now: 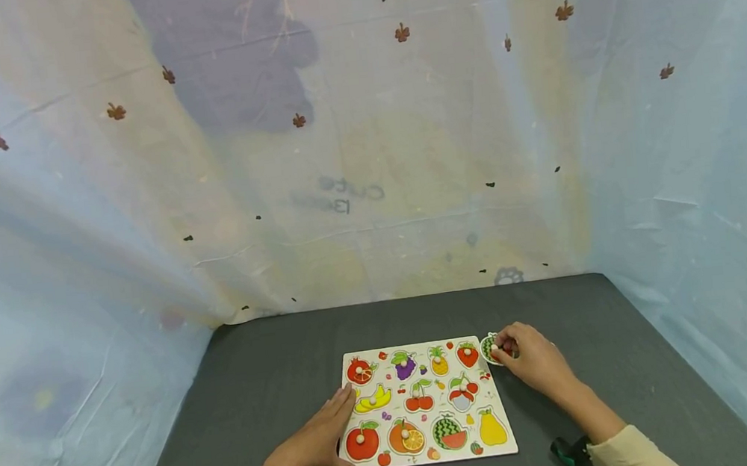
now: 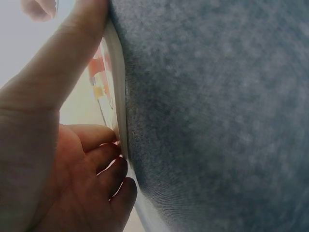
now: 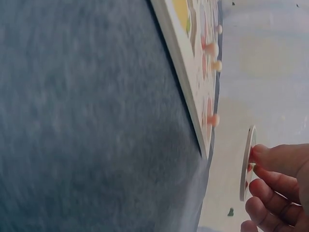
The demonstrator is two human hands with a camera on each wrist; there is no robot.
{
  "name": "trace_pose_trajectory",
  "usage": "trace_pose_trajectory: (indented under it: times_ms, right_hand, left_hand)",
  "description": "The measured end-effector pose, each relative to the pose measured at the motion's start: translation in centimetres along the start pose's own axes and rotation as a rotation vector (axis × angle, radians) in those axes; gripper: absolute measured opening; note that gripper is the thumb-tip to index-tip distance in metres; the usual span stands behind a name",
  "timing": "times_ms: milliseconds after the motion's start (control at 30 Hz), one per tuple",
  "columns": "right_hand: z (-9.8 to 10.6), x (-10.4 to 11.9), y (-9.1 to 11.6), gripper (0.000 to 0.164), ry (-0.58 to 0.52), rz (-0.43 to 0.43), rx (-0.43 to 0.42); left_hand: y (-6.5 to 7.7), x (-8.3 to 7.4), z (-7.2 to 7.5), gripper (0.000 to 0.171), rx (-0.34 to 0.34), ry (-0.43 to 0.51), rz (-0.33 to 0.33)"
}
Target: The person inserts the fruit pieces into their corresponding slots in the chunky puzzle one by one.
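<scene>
A white wooden fruit puzzle board lies on the dark cloth. My left hand rests at its left edge, fingers extended along the side and thumb by the near left corner. In the left wrist view, the fingertips touch the board's edge. Just beyond the far right corner, my right hand pinches a round watermelon puzzle piece between thumb and fingers. The right wrist view shows this piece edge-on, held up off the cloth, its knob hidden by the fingers.
Knobbed fruit pieces sit on the board, among them an apple, an orange and grapes. A pear shape and a watermelon shape show no knob. A dark strap is near the right wrist. Patterned curtains surround the table.
</scene>
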State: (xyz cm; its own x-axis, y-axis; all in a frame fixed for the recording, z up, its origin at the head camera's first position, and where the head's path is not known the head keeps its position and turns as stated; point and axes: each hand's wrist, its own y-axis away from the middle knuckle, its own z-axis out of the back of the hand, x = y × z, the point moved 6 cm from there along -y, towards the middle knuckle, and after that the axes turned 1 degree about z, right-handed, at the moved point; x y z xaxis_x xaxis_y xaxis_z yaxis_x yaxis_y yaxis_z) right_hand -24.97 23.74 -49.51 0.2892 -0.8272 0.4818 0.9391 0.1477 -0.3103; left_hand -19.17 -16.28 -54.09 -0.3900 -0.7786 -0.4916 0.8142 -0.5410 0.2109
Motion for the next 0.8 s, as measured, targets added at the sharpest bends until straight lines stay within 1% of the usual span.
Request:
trace_pose_trajectory:
  times_ms: [233,467,800]
  right_hand:
    - [-0.7,1.1,0.5,0.017,-0.026,0.025,0.021]
    - [-1.2,2.3,0.8,0.018,-0.009,0.016,0.043]
    - [-2.3,3.7,2.0,0.020,-0.019,0.016,0.092]
  left_hand:
    - [0.1,-0.1,0.1,0.140,-0.001,-0.007,-0.008]
    - [0.0,0.2,0.0,0.141,0.003,-0.011,0.016]
    - [-0.1,0.2,-0.1,0.141,0.010,-0.003,0.017]
